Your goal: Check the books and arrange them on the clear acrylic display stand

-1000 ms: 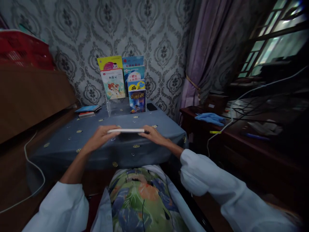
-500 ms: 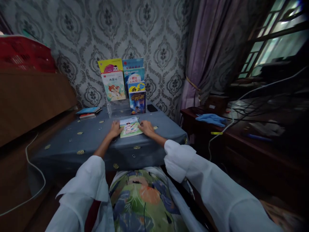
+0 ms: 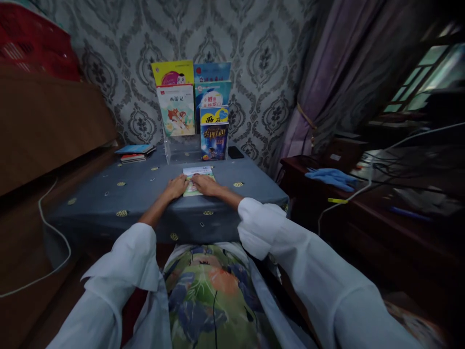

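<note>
A small book (image 3: 199, 171) with a pale top and green picture cover lies flat near the front edge of the blue cloth-covered table (image 3: 138, 194). My left hand (image 3: 177, 186) rests at its left edge, fingers spread and touching it. Across the cover lies my right hand (image 3: 205, 184), fingers extended, hiding much of the picture. Behind them a clear rack (image 3: 181, 148) holds several upright books, among them a white one (image 3: 177, 111) at the left and a dark blue one (image 3: 214, 141) low at the right.
Several thin books (image 3: 133, 151) are stacked at the table's back left, and a dark phone (image 3: 235, 152) lies right of the rack. On the brown desk at the right are a blue cloth (image 3: 332, 178) and cables. A red basket (image 3: 36, 43) stands upper left.
My right hand has moved left from the book's right edge onto its cover. My left hand has shifted slightly onto the left edge. The view has tilted down a little.
</note>
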`<state>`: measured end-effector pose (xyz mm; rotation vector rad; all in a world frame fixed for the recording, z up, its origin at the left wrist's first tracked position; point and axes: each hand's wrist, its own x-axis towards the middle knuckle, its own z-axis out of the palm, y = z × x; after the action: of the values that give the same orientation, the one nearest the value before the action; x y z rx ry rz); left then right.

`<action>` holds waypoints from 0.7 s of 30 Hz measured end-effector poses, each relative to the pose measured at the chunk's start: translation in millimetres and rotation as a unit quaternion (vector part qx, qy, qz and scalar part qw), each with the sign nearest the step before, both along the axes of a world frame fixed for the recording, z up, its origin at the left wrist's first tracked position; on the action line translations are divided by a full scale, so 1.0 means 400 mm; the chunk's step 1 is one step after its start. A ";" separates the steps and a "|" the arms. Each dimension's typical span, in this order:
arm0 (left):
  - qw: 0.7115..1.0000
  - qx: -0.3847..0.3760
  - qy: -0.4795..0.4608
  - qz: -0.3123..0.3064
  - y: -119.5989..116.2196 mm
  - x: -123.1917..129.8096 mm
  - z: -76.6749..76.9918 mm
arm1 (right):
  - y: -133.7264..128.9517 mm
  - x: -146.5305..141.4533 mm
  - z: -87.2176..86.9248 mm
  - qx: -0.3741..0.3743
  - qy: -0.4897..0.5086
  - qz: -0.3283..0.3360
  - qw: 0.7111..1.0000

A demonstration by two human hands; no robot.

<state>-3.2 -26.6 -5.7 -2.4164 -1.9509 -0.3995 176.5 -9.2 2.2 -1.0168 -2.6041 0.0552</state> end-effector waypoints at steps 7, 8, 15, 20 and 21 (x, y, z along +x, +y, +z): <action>0.999 -0.029 0.023 -0.010 -0.018 0.002 0.029 | 0.127 -0.057 -0.002 -0.038 -0.028 0.025 0.999; 0.999 -0.033 0.026 -0.011 -0.020 0.003 0.032 | 0.144 -0.051 -0.003 -0.041 -0.029 0.028 0.998; 0.996 -0.076 0.039 -0.023 -0.022 0.006 0.044 | 0.246 0.093 -0.021 -0.077 -0.022 0.017 0.997; 0.987 -0.133 0.070 -0.050 0.028 -0.019 0.061 | 0.268 0.181 -0.045 -0.105 0.005 -0.003 0.995; 0.984 -0.147 0.076 -0.063 0.044 -0.023 0.066 | 0.265 0.185 -0.049 -0.107 0.011 -0.004 0.994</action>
<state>-12.2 -9.0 20.6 -2.6591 -1.9165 0.0805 250.7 96.9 -17.3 -1.0917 -2.6156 0.3493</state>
